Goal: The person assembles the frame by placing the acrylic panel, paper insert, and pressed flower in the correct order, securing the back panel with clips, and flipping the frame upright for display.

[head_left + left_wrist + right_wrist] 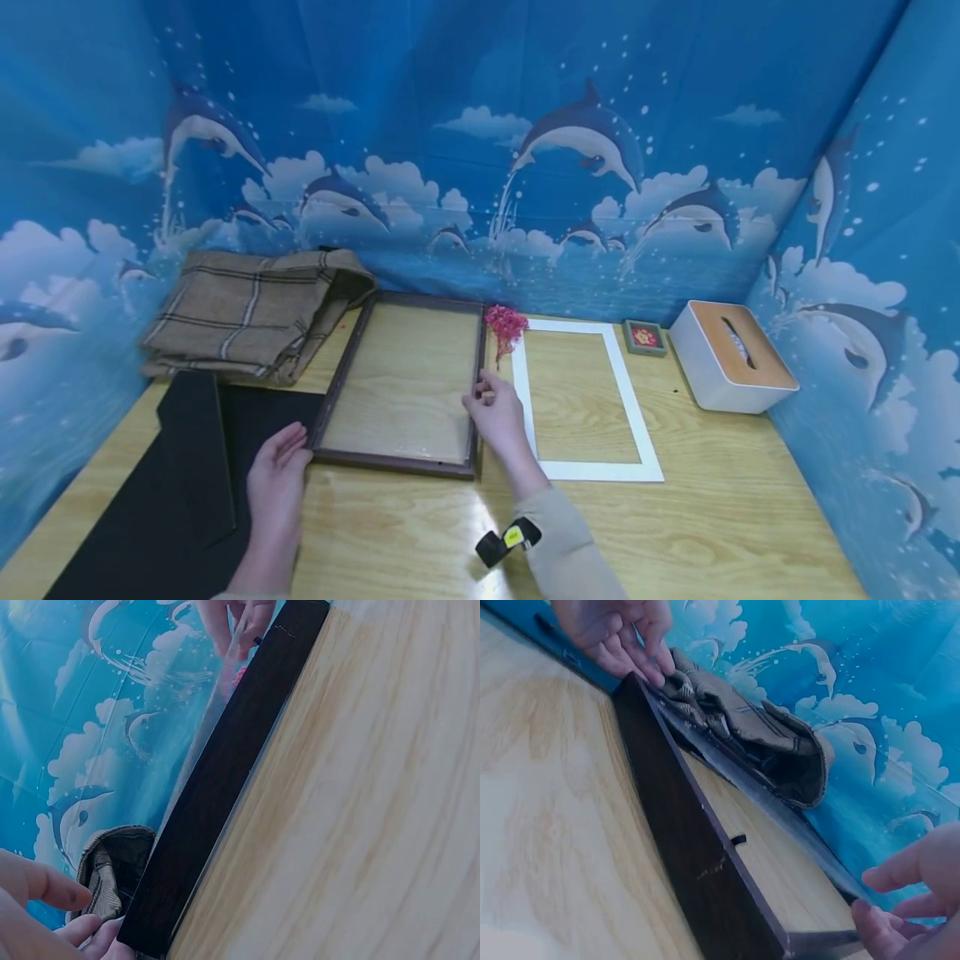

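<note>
A dark brown picture frame (pixel 401 463) lies flat on the table, with a clear sheet (pixel 405 383) across it. At the frame's right side, my right hand (pixel 498 414) pinches the clear sheet's edge between thumb and fingers. In the left wrist view a thin see-through edge shows between those fingertips. My left hand (pixel 279 475) rests at the frame's lower left corner, its fingers loosely bent and touching the outer side. From the right wrist camera, the near rail (pixel 697 825) runs between both hands, and a small black tab (pixel 739 840) sticks out inside it.
A black backing board with a stand (pixel 197 458) lies at the left, below a folded plaid cloth (pixel 240 308). Right of the frame are pink dried flowers (pixel 506 323), a white mat border (pixel 600 472), a small box (pixel 644 338) and a tissue box (pixel 705 362). A dolphin curtain (pixel 450 125) hangs behind.
</note>
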A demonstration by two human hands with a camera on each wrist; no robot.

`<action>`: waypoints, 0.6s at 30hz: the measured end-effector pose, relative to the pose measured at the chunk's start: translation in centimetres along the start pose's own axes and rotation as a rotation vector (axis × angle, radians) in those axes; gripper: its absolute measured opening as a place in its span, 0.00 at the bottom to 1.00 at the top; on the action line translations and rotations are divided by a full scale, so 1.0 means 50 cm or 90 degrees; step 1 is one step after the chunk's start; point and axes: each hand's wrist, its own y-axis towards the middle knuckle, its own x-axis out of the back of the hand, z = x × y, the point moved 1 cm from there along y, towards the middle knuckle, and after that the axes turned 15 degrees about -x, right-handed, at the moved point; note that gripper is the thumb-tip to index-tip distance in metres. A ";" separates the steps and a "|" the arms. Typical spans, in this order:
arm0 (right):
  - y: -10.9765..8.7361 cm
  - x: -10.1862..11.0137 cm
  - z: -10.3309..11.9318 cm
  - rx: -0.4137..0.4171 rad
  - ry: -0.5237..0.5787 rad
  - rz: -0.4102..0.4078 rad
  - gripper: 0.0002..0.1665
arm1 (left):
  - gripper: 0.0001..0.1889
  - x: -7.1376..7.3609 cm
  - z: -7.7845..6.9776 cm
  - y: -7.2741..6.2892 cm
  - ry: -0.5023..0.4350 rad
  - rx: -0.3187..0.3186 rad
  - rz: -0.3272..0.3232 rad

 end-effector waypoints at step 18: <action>-0.013 0.002 -0.027 0.094 -0.032 0.037 0.41 | 0.25 0.000 0.056 0.028 0.018 0.024 -0.004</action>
